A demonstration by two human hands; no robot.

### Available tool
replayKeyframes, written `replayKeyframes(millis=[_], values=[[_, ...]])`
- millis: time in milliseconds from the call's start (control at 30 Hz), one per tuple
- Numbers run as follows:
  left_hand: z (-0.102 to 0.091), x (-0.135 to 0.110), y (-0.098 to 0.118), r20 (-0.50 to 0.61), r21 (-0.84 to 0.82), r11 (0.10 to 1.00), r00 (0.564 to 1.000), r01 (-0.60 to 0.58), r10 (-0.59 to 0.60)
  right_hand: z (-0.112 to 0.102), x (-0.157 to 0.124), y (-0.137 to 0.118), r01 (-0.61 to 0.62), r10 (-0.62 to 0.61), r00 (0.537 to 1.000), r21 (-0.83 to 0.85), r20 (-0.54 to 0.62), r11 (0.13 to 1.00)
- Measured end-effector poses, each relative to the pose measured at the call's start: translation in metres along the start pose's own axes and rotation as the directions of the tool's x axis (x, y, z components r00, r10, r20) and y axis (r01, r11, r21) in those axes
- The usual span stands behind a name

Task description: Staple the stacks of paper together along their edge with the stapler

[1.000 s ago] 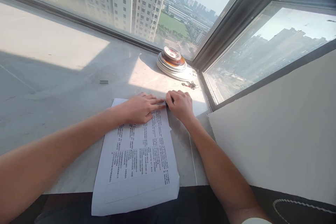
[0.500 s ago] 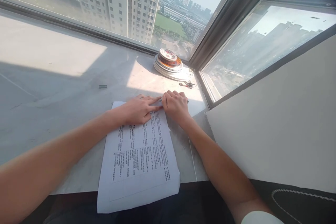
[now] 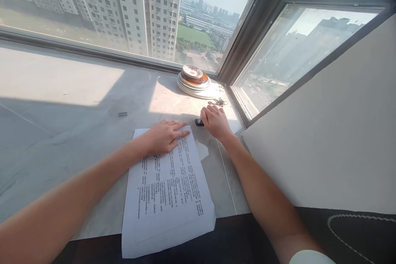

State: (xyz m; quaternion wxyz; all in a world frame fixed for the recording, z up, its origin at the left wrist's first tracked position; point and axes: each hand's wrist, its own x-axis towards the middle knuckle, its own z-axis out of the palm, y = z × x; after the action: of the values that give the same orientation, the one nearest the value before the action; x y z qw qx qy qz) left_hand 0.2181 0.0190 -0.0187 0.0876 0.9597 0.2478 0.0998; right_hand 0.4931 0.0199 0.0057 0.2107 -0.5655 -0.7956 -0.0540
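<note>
My left hand lies on the upper part of the printed paper sheets, palm down with fingers stretched out to the right. The sheets hang slightly over the front edge of the sill. Just right of the paper's top corner, my right hand is closed around a black stapler. Only the stapler's near end shows; the fingers cover the rest. It is apart from the paper. A short strip of staples lies to the left, beyond the left hand.
A stack of plates stands by the window corner, with a bunch of keys in front of it. The white wall borders the marble sill on the right. A cord hangs at lower right.
My right hand has moved right, off the paper's top corner, with the stapler in it. The left hand stays on the sheets. The camera view has shifted slightly.
</note>
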Motion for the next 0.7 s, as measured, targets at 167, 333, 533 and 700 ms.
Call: replayKeyframes(millis=[167, 333, 533, 700], values=[[-0.008, 0.002, 0.003, -0.006, 0.062, 0.998, 1.0, 0.002, -0.002, -0.007, -0.005, 0.025, -0.02, 0.034, 0.999, 0.285, -0.042, 0.958], [-0.012, 0.002, 0.003, 0.039, 0.034, 0.999, 0.999, 0.02, -0.021, -0.01, -0.011, 0.044, -0.022, -0.002, 0.996, 0.275, 0.085, 0.961], [-0.008, 0.0, 0.003, 0.002, 0.004, 1.0, 1.0, 0.015, -0.015, 0.004, -0.008, 0.032, -0.132, 0.164, 0.985, 0.348, -0.062, 0.928], [-0.008, 0.005, -0.002, -0.142, -0.219, 0.97, 0.98, 0.104, -0.137, 0.007, -0.01, -0.009, -0.038, 0.129, 0.987, 0.657, -0.091, 0.753]])
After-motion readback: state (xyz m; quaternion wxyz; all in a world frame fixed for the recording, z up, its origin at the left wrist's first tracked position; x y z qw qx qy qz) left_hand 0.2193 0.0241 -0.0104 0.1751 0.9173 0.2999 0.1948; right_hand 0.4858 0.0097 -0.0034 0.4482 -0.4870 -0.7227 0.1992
